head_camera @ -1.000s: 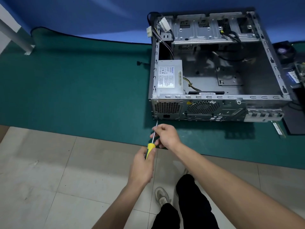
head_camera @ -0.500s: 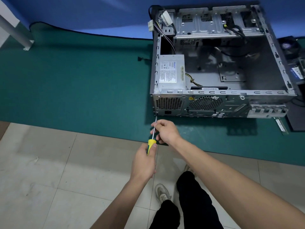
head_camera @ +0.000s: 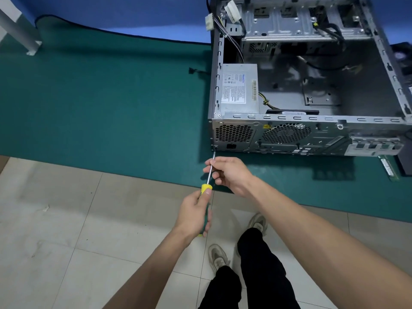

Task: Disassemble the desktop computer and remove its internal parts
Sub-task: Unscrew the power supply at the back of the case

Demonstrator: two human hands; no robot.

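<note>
An open grey computer case (head_camera: 289, 139) lies on its side on a green mat (head_camera: 100, 103). A silver power supply (head_camera: 239, 89) sits in its near left corner, with loose cables and white connectors (head_camera: 230, 11) above it. My left hand (head_camera: 196, 214) grips the yellow handle of a screwdriver (head_camera: 206, 189). My right hand (head_camera: 229, 173) pinches the metal shaft. The tip sits on a screw at the lower left corner of the case's rear panel (head_camera: 215, 148).
A memory stick (head_camera: 389, 168) lies on the mat right of the case, beside a dark object at the frame edge. A white table leg (head_camera: 20, 32) stands far left. Tiled floor, my legs and shoes (head_camera: 218, 257) are below the mat's front edge.
The view has shifted, so the case sits higher in the frame. Both hands keep their hold on the screwdriver, its tip staying at the same corner screw.
</note>
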